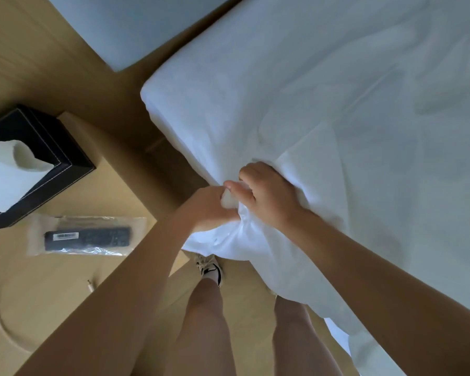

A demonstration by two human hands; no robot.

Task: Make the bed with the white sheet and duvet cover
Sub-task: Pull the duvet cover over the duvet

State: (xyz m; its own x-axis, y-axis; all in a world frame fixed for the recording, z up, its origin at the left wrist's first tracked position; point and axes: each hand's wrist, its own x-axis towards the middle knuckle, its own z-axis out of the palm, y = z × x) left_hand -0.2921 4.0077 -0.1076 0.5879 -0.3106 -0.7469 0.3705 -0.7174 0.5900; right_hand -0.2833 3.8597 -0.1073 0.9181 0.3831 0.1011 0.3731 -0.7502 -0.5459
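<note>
With the sheet (228, 90) already over the bed (168, 123), the left hand (209, 210) and right hand (269, 196), fingers (251, 169) curled tight, bunch loose white cloth (228, 240) at its near edge, so spreading and tucking likely remain.

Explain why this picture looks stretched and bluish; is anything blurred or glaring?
Head view: the wide-angle lens stretches both forearms toward the lower corners; the white bedding looks bright and bluish, with soft grey shadows; the whole frame is slightly soft, nothing crisp; small glints show on the plastic bag round the remote.
</note>
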